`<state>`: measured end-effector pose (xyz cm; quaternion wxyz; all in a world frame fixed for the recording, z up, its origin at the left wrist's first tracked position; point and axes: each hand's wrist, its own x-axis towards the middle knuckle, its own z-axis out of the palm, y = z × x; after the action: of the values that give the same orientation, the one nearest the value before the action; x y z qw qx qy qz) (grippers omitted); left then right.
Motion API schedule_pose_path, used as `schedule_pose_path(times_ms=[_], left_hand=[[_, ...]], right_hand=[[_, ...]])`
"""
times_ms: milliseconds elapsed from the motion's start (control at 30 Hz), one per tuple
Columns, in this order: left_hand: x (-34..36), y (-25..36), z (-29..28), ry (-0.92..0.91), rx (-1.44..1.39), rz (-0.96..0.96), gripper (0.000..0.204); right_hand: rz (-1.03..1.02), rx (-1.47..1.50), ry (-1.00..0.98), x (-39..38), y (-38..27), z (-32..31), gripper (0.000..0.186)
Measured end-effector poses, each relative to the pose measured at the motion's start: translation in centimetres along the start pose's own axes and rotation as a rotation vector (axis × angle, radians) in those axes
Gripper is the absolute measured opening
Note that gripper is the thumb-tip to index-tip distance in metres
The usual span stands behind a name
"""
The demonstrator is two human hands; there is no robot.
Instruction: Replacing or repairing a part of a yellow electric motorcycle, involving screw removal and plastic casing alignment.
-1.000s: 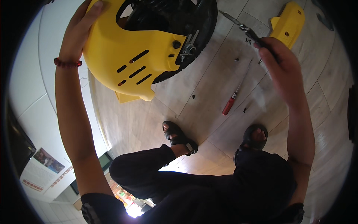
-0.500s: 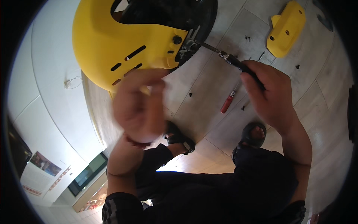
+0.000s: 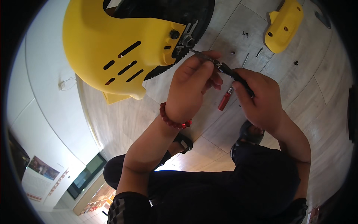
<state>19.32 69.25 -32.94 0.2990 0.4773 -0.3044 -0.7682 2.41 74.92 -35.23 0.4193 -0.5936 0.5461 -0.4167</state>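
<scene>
A yellow plastic shell [image 3: 89, 41] with several slots partly covers a black tyre-like ring [image 3: 203, 20] on the floor. At its right edge sits a metal fitting [image 3: 188, 40] with a nut-like part. My right hand [image 3: 263, 95] is wrapped round the black handle of a screwdriver [image 3: 238, 79], whose shaft points up-left at that fitting. My left hand [image 3: 190, 86], with a red bead bracelet [image 3: 173, 121] on its wrist, pinches the shaft near the tip. Its fingers partly hide the shaft; whether the tip touches the fitting is hard to tell.
A red-handled screwdriver [image 3: 224, 101] lies on the wooden floor beyond my right foot [image 3: 250, 133]. Farther off are a small yellow cover [image 3: 285, 28] with holes and several dark screws [image 3: 295, 62]. White panels [image 3: 41, 78] rise along the left side.
My left hand has moved right and up, from beside the yellow shell onto the screwdriver shaft. The screwdriver tip has shifted slightly down-left along the fitting.
</scene>
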Motion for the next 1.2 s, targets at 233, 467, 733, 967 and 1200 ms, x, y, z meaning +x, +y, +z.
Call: schedule_pose_path(times_ms=[233, 467, 733, 967, 1200], left_hand=[[0.9, 0.5, -0.9, -0.123, -0.067, 0.153, 0.032], [1.2, 0.4, -0.6, -0.059, -0.184, 0.150, 0.026], [1.5, 0.1, -1.2, -0.042, -0.201, 0.157, 0.026], [1.9, -0.4, -1.2, -0.075, -0.218, 0.142, 0.027], [2.1, -0.5, -1.0, -0.108, -0.197, 0.194, 0.027]], right_hand=[[-0.195, -0.170, 0.110, 1.4, -0.8, 0.9, 0.018], [-0.248, -0.256, 0.132, 2.0, -0.8, 1.2, 0.018], [-0.202, -0.268, 0.072, 1.9, -1.1, 1.2, 0.019], [-0.253, -0.417, 0.077, 1.8, -0.6, 1.0, 0.021], [-0.329, -0.479, 0.143, 1.6, -0.4, 1.3, 0.022]])
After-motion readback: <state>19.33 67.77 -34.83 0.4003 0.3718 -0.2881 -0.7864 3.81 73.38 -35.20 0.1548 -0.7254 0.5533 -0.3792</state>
